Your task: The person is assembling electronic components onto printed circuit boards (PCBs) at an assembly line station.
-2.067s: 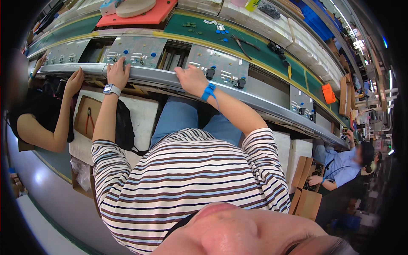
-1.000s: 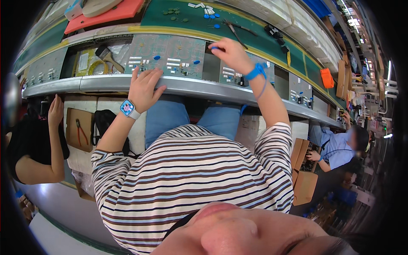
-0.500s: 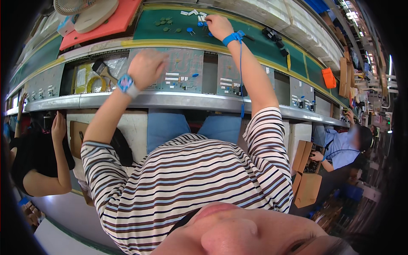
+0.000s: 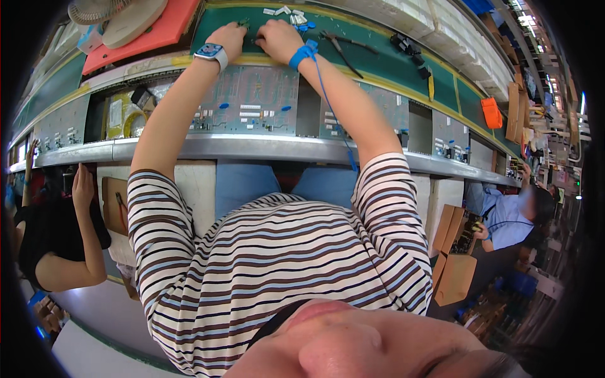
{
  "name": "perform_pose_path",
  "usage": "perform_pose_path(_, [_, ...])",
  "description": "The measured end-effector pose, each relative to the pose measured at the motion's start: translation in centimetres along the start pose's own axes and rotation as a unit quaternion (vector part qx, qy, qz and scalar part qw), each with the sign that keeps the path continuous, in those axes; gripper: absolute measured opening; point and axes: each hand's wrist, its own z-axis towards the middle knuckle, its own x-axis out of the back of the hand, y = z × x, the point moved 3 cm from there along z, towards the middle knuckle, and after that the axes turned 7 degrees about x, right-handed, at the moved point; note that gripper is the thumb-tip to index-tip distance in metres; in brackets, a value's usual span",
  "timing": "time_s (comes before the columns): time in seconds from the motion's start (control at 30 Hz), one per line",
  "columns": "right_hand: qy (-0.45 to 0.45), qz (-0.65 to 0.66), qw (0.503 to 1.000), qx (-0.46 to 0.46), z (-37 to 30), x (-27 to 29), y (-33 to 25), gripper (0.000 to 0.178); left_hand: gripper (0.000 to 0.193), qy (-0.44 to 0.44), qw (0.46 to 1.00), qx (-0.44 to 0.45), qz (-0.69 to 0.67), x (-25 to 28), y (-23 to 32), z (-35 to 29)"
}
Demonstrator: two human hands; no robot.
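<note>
My left hand [image 4: 228, 40], with a watch on its wrist, is over the green mat. Its fingertips are closed on a small green disc component [image 4: 243, 24]. Close by on the right, my right hand [image 4: 280, 39] has its fingers pinched together. What they hold, if anything, is hidden. Blue disc components [image 4: 305, 27] and white rectangular components [image 4: 283, 11] lie just beyond my right hand. Below my forearms, a circuit board [image 4: 268, 94] carries white parts and two blue discs [image 4: 224, 106].
Cutting pliers [image 4: 340, 50] lie right of my hands, and black parts [image 4: 406, 50] lie farther right. More boards [image 4: 450, 135] line the metal rail [image 4: 252, 148]. A brush and a yellow tape roll [image 4: 135, 123] sit at left. Co-workers are on both sides.
My left hand has moved up from the board to the mat. My right hand has shifted left, away from the blue and white components. The pliers and a second blue disc on the board now show.
</note>
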Motion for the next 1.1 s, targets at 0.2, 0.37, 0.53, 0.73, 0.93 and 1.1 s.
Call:
perform_pose_path(0.2, [-0.019,0.213,0.973,-0.091,-3.1,5.1,-3.9,0.014,0.021,0.018,0.995,0.086,-0.038,-0.9,-2.1,-1.0])
perform_pose_path(0.37, [-0.027,0.237,0.971,0.009,-12.0,7.9,-7.8,0.013,0.025,-0.003,0.975,0.068,-0.211,2.1,-2.0,-4.1])
perform_pose_path(0.53, [0.036,0.141,0.989,0.016,-14.6,6.4,-8.7,0.012,0.022,0.007,0.958,0.035,-0.285,4.7,-1.3,-9.5])
perform_pose_path(0.73, [0.019,0.106,0.994,0.026,-14.5,5.8,-8.7,0.012,0.018,-0.006,0.957,0.013,-0.291,5.2,-0.7,-14.3])
perform_pose_path(0.93, [0.014,0.088,0.995,0.037,-14.3,5.8,-8.9,0.013,0.018,-0.013,0.986,-0.019,-0.168,4.9,-0.2,-16.2])
perform_pose_path(1.1, [-0.003,0.067,0.997,0.037,-14.0,6.0,-9.1,0.014,0.015,0.001,0.986,-0.041,-0.162,5.1,0.0,-16.4])
